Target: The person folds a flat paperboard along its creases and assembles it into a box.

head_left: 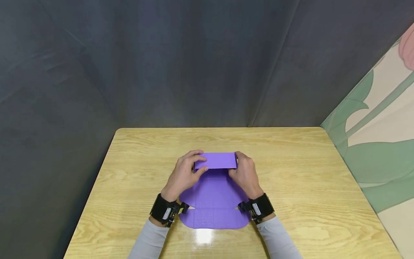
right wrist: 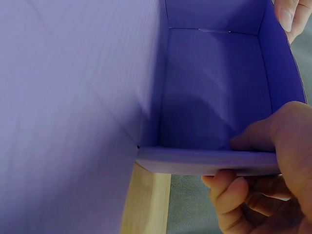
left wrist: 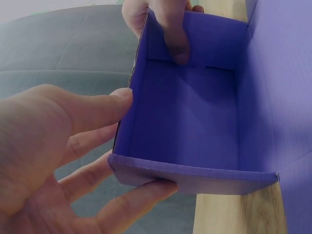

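Note:
A purple cardboard box (head_left: 216, 160) stands tipped up near the table's middle, its long outer wall facing up. The attached lid panel (head_left: 213, 201) spreads toward the person. My left hand (head_left: 184, 172) holds the box's left end, its thumb at the rim and its fingers along the outside of the end wall (left wrist: 209, 181). At the opposite end my right hand (head_left: 246, 175) pinches the end wall (right wrist: 195, 160), thumb inside and curled fingers outside. Both wrist views look into the box, where only bare purple walls and bottom show.
The light wooden table (head_left: 129, 180) extends around the box on every side. A dark grey curtain (head_left: 194, 72) hangs behind and to the left. On the right is a cloth with green leaves and a pink flower (head_left: 381, 151). Black camera straps (head_left: 161, 208) circle both wrists.

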Tool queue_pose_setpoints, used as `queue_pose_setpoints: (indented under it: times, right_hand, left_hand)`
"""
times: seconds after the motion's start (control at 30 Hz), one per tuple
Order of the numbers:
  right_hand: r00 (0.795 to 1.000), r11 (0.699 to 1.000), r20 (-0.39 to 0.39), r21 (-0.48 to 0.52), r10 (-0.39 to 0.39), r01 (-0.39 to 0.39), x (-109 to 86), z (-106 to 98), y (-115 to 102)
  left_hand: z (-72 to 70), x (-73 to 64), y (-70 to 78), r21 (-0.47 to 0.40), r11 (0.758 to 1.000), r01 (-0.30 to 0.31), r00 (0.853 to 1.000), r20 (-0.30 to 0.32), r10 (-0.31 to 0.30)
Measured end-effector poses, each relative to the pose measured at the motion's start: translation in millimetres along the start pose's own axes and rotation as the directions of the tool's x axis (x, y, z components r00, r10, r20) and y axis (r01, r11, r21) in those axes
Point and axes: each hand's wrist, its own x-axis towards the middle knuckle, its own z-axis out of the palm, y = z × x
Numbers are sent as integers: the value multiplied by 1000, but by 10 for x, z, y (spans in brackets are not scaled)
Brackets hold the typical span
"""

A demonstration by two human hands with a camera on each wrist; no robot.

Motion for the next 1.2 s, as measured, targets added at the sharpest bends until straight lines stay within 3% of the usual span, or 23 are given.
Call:
queue_pose_setpoints:
  times: [1.2]
  right_hand:
    - [1000,1000,-18,-4,4,-4,12,20,2]
  left_hand:
    - [2,20,7,-21,1000,11,1000,1,-11]
